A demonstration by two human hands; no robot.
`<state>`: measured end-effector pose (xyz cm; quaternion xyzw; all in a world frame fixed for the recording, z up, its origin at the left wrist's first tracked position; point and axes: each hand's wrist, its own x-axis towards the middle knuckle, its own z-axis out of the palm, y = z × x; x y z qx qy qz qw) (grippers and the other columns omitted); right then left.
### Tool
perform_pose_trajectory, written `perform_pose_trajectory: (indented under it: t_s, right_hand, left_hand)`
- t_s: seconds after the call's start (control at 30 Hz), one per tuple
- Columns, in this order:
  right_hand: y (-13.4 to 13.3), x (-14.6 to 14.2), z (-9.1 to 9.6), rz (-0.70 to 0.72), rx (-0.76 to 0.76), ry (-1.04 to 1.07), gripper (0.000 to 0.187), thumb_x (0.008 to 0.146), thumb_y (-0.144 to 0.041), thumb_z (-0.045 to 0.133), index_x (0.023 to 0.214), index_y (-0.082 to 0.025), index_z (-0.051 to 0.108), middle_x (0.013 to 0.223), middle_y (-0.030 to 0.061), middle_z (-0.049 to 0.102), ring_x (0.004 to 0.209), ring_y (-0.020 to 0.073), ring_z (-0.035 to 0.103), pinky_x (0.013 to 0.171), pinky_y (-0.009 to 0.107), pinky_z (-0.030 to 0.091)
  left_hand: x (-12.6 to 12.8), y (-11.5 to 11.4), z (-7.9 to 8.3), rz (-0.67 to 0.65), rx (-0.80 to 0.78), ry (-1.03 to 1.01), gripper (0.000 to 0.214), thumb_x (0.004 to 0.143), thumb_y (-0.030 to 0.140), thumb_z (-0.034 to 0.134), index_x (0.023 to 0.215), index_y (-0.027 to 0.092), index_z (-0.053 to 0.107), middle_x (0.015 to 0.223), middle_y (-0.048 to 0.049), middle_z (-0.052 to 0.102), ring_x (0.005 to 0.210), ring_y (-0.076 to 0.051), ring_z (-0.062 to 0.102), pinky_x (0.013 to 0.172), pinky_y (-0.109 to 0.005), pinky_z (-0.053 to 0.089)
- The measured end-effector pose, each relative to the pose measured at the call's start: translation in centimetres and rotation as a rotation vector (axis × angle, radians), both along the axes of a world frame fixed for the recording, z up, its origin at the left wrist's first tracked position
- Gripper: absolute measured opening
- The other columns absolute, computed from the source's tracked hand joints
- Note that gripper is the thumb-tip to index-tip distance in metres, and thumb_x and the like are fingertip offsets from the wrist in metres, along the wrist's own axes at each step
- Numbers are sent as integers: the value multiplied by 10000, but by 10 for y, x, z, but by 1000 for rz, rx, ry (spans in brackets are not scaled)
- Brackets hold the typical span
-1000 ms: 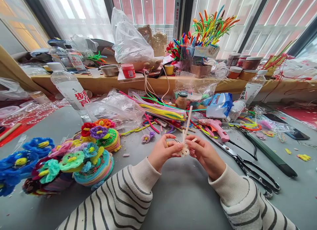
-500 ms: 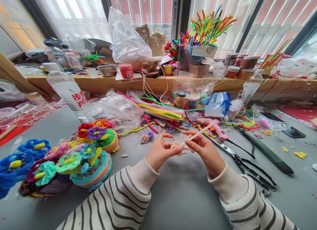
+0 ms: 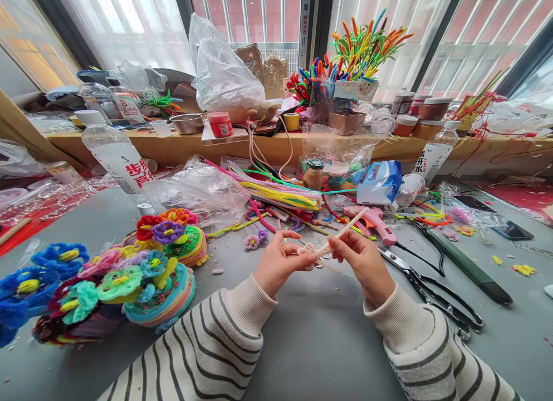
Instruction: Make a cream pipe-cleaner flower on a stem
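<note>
Over the grey table (image 3: pixel 315 343) my left hand (image 3: pixel 279 263) pinches a small coiled loop of a cream pipe cleaner (image 3: pixel 345 231). My right hand (image 3: pixel 365 263) is closed on the same pipe cleaner just right of the coil. Its free straight end points up and to the right, over the pink glue gun (image 3: pixel 377 221). Both hands are held close together, a little above the tabletop.
Finished pipe-cleaner flowers (image 3: pixel 129 274) are piled at the left. Loose coloured pipe cleaners (image 3: pixel 280 193), a water bottle (image 3: pixel 118 156) and plastic bags lie behind the hands. Black scissors (image 3: pixel 436 294) and a dark green tool (image 3: pixel 469 268) lie at the right. A cluttered wooden shelf (image 3: pixel 268 144) runs along the window.
The pipe cleaner's free end has swung from upright down toward the right. The coil has moved from between both hands into my left fingers, and the hands have risen slightly.
</note>
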<state>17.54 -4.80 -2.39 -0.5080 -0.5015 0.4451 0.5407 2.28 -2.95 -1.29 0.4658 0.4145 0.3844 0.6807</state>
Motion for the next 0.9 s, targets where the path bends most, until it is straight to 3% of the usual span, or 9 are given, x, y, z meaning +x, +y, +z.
perform_pose_trajectory:
  t_s: [0.2, 0.47, 0.57, 0.73, 0.9]
  right_hand:
    - [2, 2, -3, 83, -82, 69, 198, 655, -350, 562, 625, -154, 559, 514, -19, 506, 457, 73, 407, 464, 216, 325]
    - [-2, -2, -2, 143, -55, 24, 128, 621, -284, 606, 651, -160, 594, 581, -5, 568, 527, 87, 464, 513, 221, 371]
    - [-2, -3, -2, 116, -47, 67, 129, 621, -280, 607, 675, -165, 592, 602, -6, 578, 553, 90, 486, 522, 214, 382]
    - [-1, -4, -1, 110, -133, 280, 286, 629, -300, 600, 889, -202, 530, 758, 19, 607, 695, 139, 552, 578, 244, 418]
    - [-2, -7, -2, 184, -123, 209, 162, 617, -284, 612, 704, -150, 590, 716, 31, 604, 618, 119, 529, 608, 263, 418]
  left_hand:
    - [-1, 1, 0, -28, -27, 3, 437, 512, 188, 673, 805, 162, 351, 515, 29, 565, 539, -134, 575, 536, -240, 407]
    - [0, 2, 3, 225, -88, -39, 458, 537, 148, 660, 830, 164, 309, 603, 9, 576, 535, -92, 563, 618, -266, 446]
    - [1, 1, 3, 219, -96, -61, 454, 538, 128, 659, 824, 166, 309, 598, 17, 569, 525, -90, 564, 616, -263, 451]
    - [2, 0, 3, 204, -138, -106, 448, 511, 104, 674, 804, 165, 342, 614, 27, 555, 544, -96, 571, 611, -252, 451]
    - [1, 0, 3, 161, -151, -91, 408, 518, 141, 673, 781, 168, 362, 646, 17, 564, 590, -108, 580, 629, -256, 440]
